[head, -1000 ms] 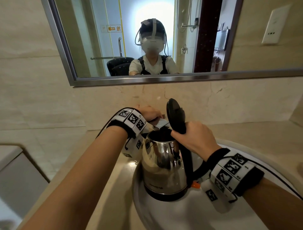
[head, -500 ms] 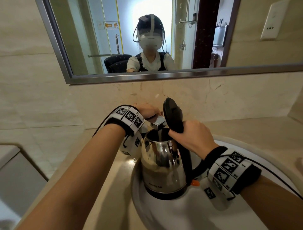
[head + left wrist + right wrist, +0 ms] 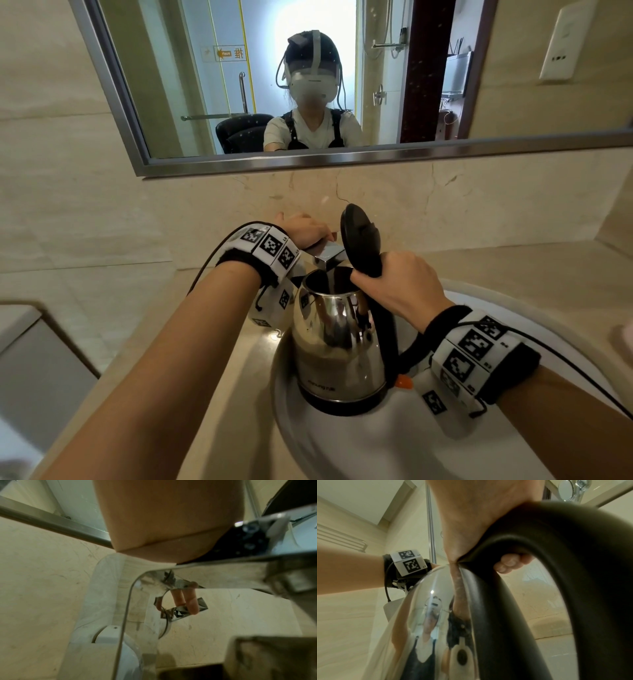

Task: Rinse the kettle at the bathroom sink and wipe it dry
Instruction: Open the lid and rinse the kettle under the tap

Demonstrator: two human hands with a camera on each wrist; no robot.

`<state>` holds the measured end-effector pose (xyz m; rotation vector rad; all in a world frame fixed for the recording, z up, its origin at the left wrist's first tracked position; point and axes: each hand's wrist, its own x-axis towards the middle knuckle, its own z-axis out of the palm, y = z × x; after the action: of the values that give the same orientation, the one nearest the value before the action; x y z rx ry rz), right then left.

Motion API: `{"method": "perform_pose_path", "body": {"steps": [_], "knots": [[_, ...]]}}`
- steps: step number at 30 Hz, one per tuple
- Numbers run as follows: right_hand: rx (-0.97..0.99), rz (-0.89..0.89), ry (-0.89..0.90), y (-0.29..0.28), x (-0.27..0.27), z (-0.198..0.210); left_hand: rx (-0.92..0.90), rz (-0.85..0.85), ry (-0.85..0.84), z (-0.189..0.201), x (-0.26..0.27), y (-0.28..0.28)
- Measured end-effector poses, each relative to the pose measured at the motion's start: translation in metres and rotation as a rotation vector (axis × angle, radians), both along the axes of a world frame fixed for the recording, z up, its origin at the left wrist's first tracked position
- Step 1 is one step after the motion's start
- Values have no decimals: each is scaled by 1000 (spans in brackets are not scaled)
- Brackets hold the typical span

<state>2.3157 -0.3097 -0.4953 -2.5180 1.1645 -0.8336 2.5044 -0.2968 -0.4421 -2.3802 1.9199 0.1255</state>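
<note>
A stainless steel kettle (image 3: 335, 346) stands upright in the white sink basin (image 3: 359, 448), its black lid (image 3: 359, 240) flipped up. My right hand (image 3: 397, 287) grips the top of the black handle (image 3: 573, 574), fingers curled round it (image 3: 508, 563). The kettle's mouth sits right under the chrome faucet spout (image 3: 329, 258). A thin pale streak seems to run from the spout into the kettle. My left hand (image 3: 305, 231) lies over the faucet lever (image 3: 223, 563) behind the kettle, fingers curled over its far end. The kettle's shiny side (image 3: 428, 615) fills the right wrist view.
A beige stone counter (image 3: 212, 377) surrounds the basin, with a tiled wall close behind. A framed mirror (image 3: 308, 161) hangs above and a wall socket (image 3: 561, 44) at the upper right. A white cabinet edge (image 3: 20, 342) sits at the far left.
Both hands keep their holds and the kettle stays under the spout. Only the head view has shifted a little.
</note>
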Motion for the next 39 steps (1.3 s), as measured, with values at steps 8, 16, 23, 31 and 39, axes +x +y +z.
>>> {"method": "perform_pose_path", "body": {"steps": [8,16,23,31,39], "knots": [[22,-17,-6,7,-3,-1,-782,116,658,-9,8,38],[20,-65,-12,17,1,6,-801,494,1305,-59,-7,89],[41,-121,-31,18,0,5,-679,545,1683,-95,-25,89],[16,-145,-10,17,5,1,-613,523,1816,-111,-30,81],[-67,-104,17,14,6,8,-660,397,1824,-122,-20,69]]}}
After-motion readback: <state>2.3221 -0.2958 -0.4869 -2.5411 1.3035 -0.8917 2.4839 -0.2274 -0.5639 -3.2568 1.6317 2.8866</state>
